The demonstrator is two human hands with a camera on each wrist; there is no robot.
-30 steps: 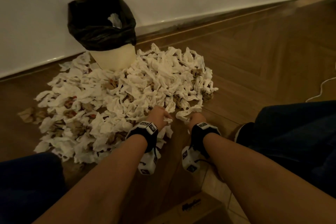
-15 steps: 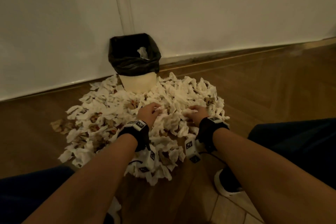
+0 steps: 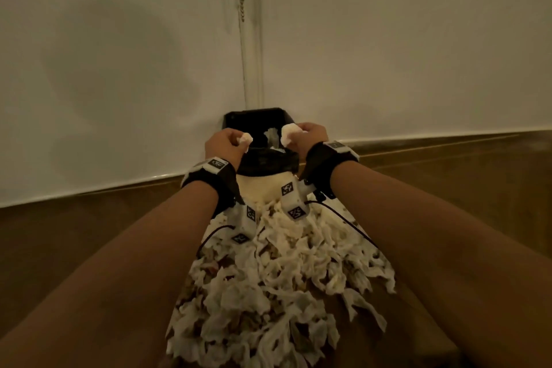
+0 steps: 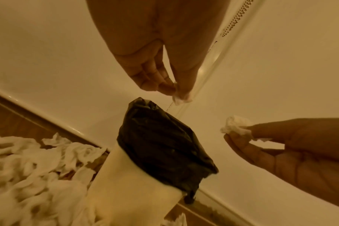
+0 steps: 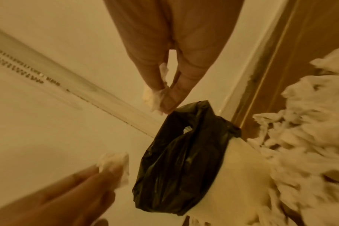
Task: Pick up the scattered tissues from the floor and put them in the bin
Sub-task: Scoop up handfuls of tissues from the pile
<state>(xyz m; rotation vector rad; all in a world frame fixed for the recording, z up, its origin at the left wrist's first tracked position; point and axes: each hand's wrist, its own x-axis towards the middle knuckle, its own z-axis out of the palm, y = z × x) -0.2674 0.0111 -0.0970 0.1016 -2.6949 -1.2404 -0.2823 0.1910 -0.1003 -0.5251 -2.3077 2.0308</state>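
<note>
Two small tissue wads sit just above centre of the head view, over the bin's (image 3: 270, 188) black-lined mouth: the left hand (image 3: 222, 143) pinches one wad (image 3: 245, 139) and the right hand (image 3: 310, 133) pinches the other wad (image 3: 289, 132). One tissue (image 3: 270, 136) lies inside the liner (image 3: 263, 163). The tissue pile (image 3: 277, 287) spreads across the floor (image 3: 89, 233) through the lower centre, touching the bin's base below the white wall (image 3: 119, 69).
</note>
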